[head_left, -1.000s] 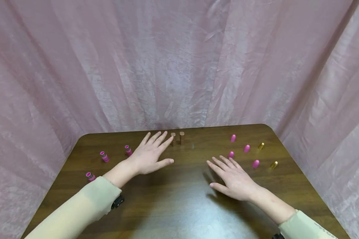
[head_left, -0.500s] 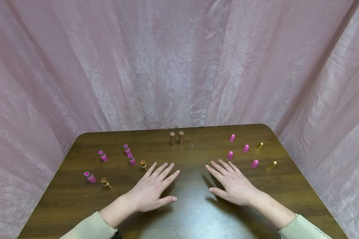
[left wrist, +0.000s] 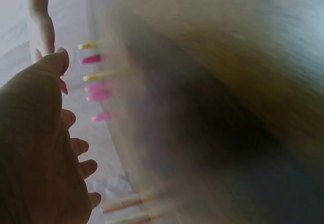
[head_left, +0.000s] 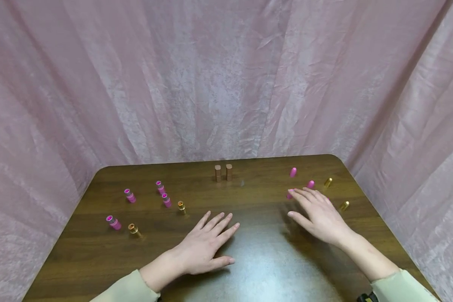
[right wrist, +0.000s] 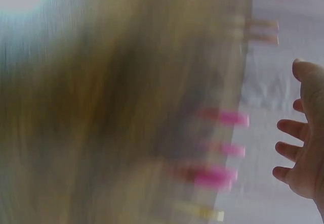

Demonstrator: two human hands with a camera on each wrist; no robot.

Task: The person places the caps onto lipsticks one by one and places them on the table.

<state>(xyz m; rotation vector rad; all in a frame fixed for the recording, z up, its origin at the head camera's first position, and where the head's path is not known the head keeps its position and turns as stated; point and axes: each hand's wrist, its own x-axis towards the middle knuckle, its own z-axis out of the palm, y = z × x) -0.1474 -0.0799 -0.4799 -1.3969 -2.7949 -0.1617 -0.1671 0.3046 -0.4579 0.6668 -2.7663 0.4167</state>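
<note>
My left hand [head_left: 205,247] is spread palm down with nothing in it, low over the front middle of the table. To its upper left stands a gold open-topped lipstick tube [head_left: 181,206]. My right hand [head_left: 321,216] reaches over a group of pink round-topped lipstick caps, fingers apart and loosely bent, holding nothing. Its fingertips overlap one pink cap [head_left: 289,195] in the head view, and another is mostly hidden behind the hand. A pink cap [head_left: 311,183] shows just beyond the fingers. Right of the hand stands a gold round-topped cap [head_left: 344,205]. Both wrist views are blurred.
Pink open-topped tubes [head_left: 130,195] and a second gold tube [head_left: 134,229] stand on the left of the wooden table [head_left: 60,268]. Two rose-gold square lipsticks [head_left: 218,173] stand at the back middle. A pink curtain [head_left: 211,84] hangs behind the table.
My left hand has drawn back from the tubes toward the front, then shifted slightly right. My right hand has moved right and forward, over the pink caps.
</note>
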